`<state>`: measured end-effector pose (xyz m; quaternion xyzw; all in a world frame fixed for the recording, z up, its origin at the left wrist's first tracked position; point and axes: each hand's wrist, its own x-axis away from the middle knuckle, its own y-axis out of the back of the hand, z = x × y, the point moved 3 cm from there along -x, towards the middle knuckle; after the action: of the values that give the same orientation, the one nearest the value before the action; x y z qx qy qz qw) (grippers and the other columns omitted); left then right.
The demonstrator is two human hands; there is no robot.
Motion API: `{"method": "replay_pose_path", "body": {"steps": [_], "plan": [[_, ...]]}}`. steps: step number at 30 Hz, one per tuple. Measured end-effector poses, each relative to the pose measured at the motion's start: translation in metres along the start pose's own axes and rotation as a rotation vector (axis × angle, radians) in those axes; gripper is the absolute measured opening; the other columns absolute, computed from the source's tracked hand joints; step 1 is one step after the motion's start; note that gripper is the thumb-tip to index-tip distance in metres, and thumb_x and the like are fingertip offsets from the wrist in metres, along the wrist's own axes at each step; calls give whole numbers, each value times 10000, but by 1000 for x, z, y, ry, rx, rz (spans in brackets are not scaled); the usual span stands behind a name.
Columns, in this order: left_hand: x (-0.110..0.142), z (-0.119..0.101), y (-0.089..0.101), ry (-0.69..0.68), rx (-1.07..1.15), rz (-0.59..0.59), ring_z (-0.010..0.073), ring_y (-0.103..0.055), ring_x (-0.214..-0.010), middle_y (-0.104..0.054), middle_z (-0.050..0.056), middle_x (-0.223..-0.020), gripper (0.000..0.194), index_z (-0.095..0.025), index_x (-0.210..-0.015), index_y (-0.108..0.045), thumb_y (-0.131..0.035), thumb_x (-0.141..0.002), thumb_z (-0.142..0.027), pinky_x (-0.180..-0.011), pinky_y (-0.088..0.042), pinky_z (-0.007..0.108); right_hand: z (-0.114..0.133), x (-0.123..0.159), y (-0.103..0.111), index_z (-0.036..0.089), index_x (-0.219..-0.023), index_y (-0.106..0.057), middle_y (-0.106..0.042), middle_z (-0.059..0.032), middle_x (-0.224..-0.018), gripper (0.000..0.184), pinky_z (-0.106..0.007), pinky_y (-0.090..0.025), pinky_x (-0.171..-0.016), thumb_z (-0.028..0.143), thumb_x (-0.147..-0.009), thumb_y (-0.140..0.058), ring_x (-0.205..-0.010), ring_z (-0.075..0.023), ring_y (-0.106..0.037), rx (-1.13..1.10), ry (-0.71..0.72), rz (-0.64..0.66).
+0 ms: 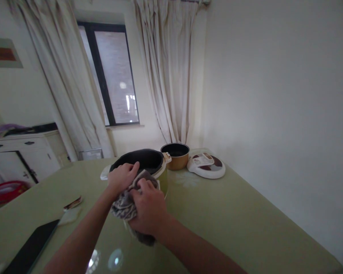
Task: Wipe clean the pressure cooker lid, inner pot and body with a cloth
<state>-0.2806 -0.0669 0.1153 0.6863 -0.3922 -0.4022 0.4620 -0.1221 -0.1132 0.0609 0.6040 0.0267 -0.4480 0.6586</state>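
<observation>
A rice cooker body with a dark interior stands on the table in front of me, its outer side pale. My left hand rests over its near left rim, thumb toward the opening and fingers curled over the edge. A grey and white patterned cloth is bunched in my right hand, pressed against the cooker's near side. Part of the cloth hangs below that hand. Both forearms and the cloth hide most of the cooker's front.
Behind the cooker sits a gold-coloured inner pot. To its right lies a white and brown lid near the wall. On the left of the green table are a dark flat tablet-like object and a small packet.
</observation>
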Motion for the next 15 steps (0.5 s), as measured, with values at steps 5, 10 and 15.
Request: {"method": "replay_pose_path", "body": {"steps": [5, 10, 15], "plan": [[0, 2, -2, -28, -19, 7, 413, -739, -1148, -813, 188, -1191, 733, -228, -1011, -844, -224, -1017, -619, -893, -513, 463, 3, -9, 5, 238, -1073, -710, -600, -87, -1236, 480, -400, -595, -825, 531, -716, -837, -1115, -300, -618, 30, 37, 55], [4, -3, 1, -29, -36, 23, 415, -750, -1113, -817, 194, -1169, 751, -232, -1025, -847, -197, -1026, -609, -887, -516, 474, -52, 9, 30, 229, -1046, -735, -614, -81, -1198, 358, -379, -575, -923, 439, -769, -817, -1104, -266, -645, -43, -113, -90], [6, -6, 4, -70, -107, 41, 443, -740, -1148, -805, 202, -1205, 767, -237, -1107, -841, -165, -1039, -592, -904, -521, 499, -99, 29, 22, 213, -966, -732, -613, -72, -1180, 202, -359, -565, -918, 307, -792, -771, -1000, -222, -662, -81, -293, -144]]}}
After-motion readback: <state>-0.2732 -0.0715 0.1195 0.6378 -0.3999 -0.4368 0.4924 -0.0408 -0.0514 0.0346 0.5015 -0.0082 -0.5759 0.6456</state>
